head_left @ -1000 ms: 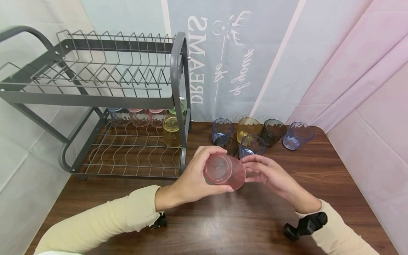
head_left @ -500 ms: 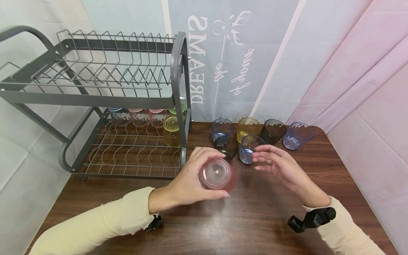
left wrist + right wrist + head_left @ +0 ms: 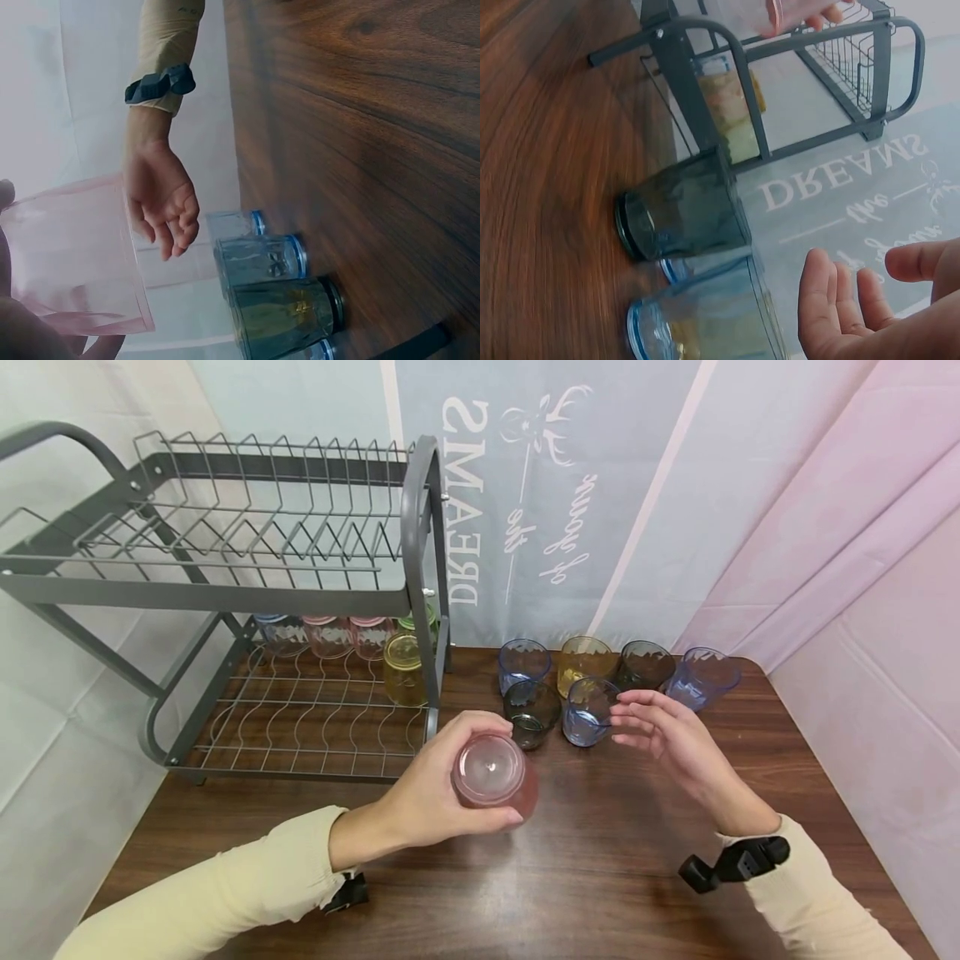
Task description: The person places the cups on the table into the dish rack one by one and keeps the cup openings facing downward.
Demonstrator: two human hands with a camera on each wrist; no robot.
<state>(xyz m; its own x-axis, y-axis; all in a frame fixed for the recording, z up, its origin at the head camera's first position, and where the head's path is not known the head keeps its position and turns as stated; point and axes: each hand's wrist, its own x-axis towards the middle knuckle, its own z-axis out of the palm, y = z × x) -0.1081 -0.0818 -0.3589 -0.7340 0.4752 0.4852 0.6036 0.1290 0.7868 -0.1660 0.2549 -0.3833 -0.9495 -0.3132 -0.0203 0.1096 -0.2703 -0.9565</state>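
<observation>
My left hand (image 3: pixel 431 785) grips a clear pink glass (image 3: pixel 491 768) round its side, above the table, with its base turned up toward the head camera. The same pink glass (image 3: pixel 71 259) fills the lower left of the left wrist view. Holding nothing, my right hand (image 3: pixel 675 743) hovers with loosely bent fingers close to a blue glass (image 3: pixel 588 714); in the right wrist view that hand (image 3: pixel 877 315) appears apart from the glasses. Left of the blue glass stands a dark grey glass (image 3: pixel 531 714), upright.
A grey two-tier dish rack (image 3: pixel 300 602) stands at left. Its lower shelf carries upturned glasses, among them a yellow glass (image 3: pixel 405 672) near the right post. Behind the front pair, an amber glass (image 3: pixel 585 664), a dark glass (image 3: pixel 645 667) and blue ones line the back table edge.
My right hand has let go of the pink glass and moved right. My left hand has carried the glass a little left, turning its base further up.
</observation>
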